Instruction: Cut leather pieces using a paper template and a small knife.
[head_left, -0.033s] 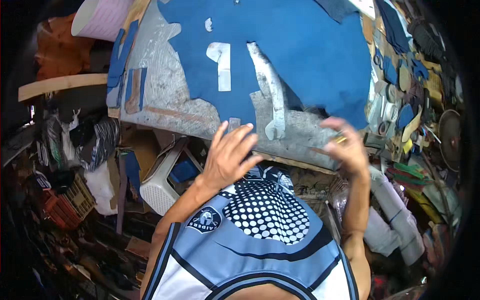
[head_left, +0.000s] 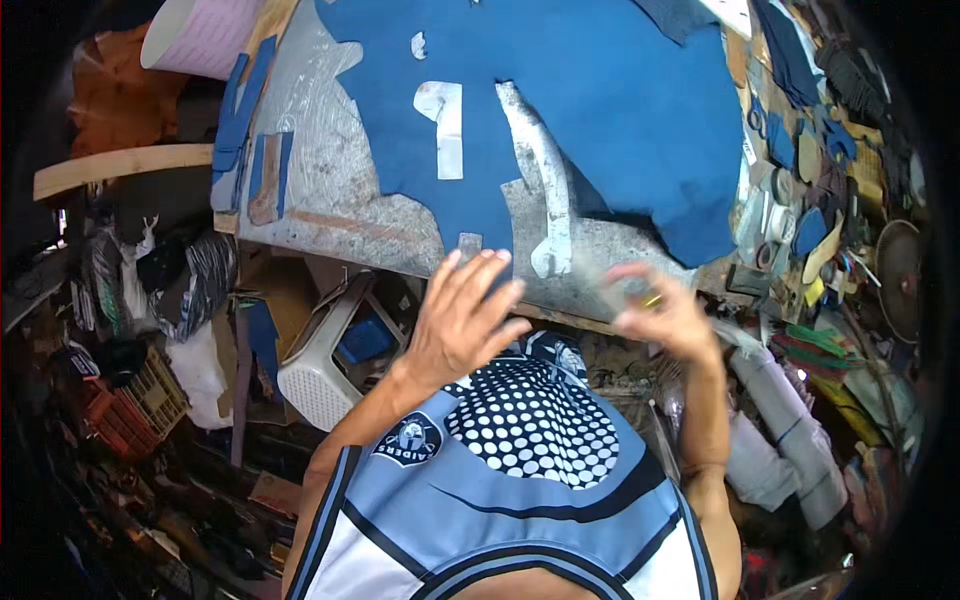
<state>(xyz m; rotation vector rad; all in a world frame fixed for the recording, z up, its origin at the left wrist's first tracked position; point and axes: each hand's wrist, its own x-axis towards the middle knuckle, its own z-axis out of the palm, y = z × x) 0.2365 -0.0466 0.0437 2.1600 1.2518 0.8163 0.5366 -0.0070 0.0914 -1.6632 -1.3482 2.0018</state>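
My left hand (head_left: 463,312) has its fingers spread, its tips on the lower tongue of a large blue sheet of leather-like material (head_left: 620,90). A small grey rectangle (head_left: 469,243) lies just beyond those fingertips. My right hand (head_left: 668,312) is curled and smeared by motion over the table's near edge, with a ring on one finger. A thin blurred streak extends leftward from its fingers; what it is I cannot make out. Beyond, a hole through the sheet (head_left: 450,130) has a straight lower part. A long pale strip (head_left: 552,190) lies in the gap left of my right hand.
The scuffed grey table top (head_left: 330,160) carries blue offcuts (head_left: 240,110) along its left side. Scissors (head_left: 757,122), tape rolls (head_left: 778,222) and scraps crowd the right side. A pale plastic stool (head_left: 318,375) stands below left; wrapped rolls (head_left: 790,440) lean at lower right.
My right hand has shifted left and slightly toward me along the table's near edge. My left hand stays almost in place with its fingers spread.
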